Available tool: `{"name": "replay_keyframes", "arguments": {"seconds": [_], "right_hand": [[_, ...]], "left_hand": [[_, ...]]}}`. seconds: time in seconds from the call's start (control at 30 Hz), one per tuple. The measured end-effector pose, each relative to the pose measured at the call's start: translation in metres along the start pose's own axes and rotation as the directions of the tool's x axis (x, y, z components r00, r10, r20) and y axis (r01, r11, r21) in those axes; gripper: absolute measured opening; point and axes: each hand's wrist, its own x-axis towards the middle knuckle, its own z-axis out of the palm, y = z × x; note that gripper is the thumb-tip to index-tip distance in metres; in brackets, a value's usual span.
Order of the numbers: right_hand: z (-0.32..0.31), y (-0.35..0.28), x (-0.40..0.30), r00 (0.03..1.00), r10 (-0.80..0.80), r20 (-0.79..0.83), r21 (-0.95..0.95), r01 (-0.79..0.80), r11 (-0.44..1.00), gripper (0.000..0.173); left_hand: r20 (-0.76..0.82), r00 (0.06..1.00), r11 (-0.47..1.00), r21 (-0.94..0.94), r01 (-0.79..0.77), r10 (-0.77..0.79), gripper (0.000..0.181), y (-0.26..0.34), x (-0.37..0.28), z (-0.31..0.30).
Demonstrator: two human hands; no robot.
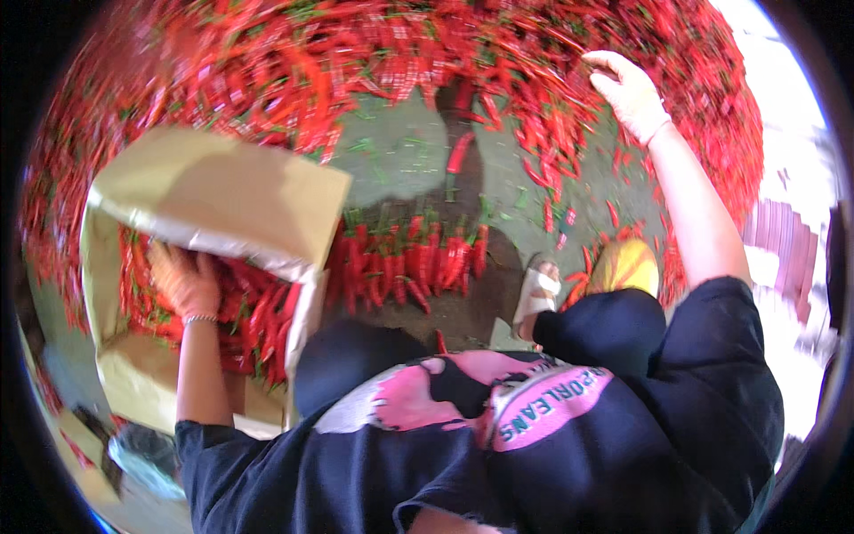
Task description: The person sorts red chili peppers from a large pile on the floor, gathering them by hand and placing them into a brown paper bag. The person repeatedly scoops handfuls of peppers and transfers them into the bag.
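Observation:
My left hand point(187, 277), in a thin glove with a bracelet at the wrist, reaches into an open cardboard box point(220, 180). Its fingers lie against red chili peppers point(267, 327) inside, partly shaded by the box's edge, so a grip cannot be made out. My right hand point(627, 90), in a pale glove, is stretched out at the far right, over the edge of a large heap of red chili peppers point(413, 40). Its thumb and forefinger are apart, and I see nothing held between them. Between box and feet lies a row of chili peppers point(413, 260), stems pointing away from me.
The heap curves around the front and both sides. Loose peppers and green stem bits lie on the grey floor point(393, 147). A yellow shoe point(626, 267) is near my right knee. A plastic bag point(147, 460) lies at lower left, behind the box.

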Motion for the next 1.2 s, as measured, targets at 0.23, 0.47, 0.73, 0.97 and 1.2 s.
{"name": "replay_keyframes", "arguments": {"seconds": [0.23,0.47,0.73,0.97,1.2], "right_hand": [[0.026,0.215,-0.143,0.922,0.353,0.161,-0.176,-0.325,0.929,0.028],[0.190,0.280,-0.156,0.783,0.593,0.189,-0.052,-0.595,0.802,0.050],[0.158,0.315,-0.202,0.847,0.526,0.076,0.053,-0.530,0.846,0.021],[0.186,0.346,-0.171,1.000,-0.019,0.000,-0.196,0.019,0.980,0.038],[0.140,0.350,-0.169,0.991,0.106,-0.080,0.090,-0.099,0.991,0.029]], "left_hand": [[0.492,0.842,0.889,0.457,-0.032,-0.222,0.073,0.013,0.025,-0.015],[0.151,0.924,0.873,0.411,0.264,-0.350,0.068,0.003,0.031,-0.128],[-0.057,0.840,0.836,-0.078,-0.543,0.540,0.046,0.406,0.050,-0.174],[0.054,0.321,0.292,-0.576,-0.763,0.946,0.025,0.697,0.001,-0.045],[0.371,0.143,0.273,-0.325,-0.905,0.918,0.020,0.707,0.010,-0.014]]}}
